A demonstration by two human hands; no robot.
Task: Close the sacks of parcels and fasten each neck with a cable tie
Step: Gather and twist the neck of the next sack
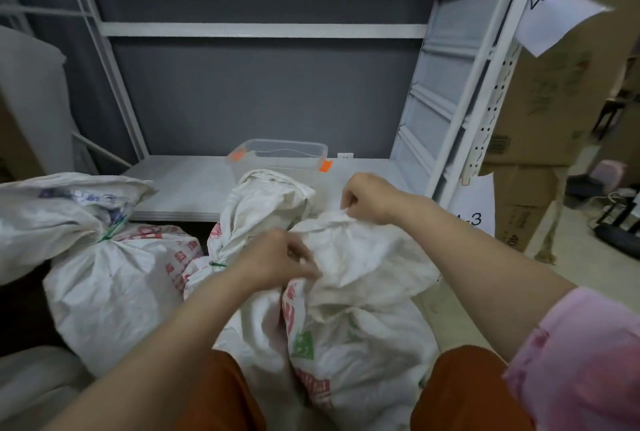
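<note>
While both hands worked it, the open sack (360, 295) stood on the floor between the knees, neck untied. Left hand (277, 262) pinched the gathered cloth at the mouth's near side, grip curled tight on fabric. Right hand (369, 198) pinched the far rim, fingers fisted around the edge. Beyond, left: two sacks already tied, middle sack (256, 219) with a green cable tie (217, 264), left sack (104, 278) with another green tie (111, 232). Farthest, a clear plastic bin (280, 156) with orange latches sat on the low shelf (187, 184), near its back edge.
</note>
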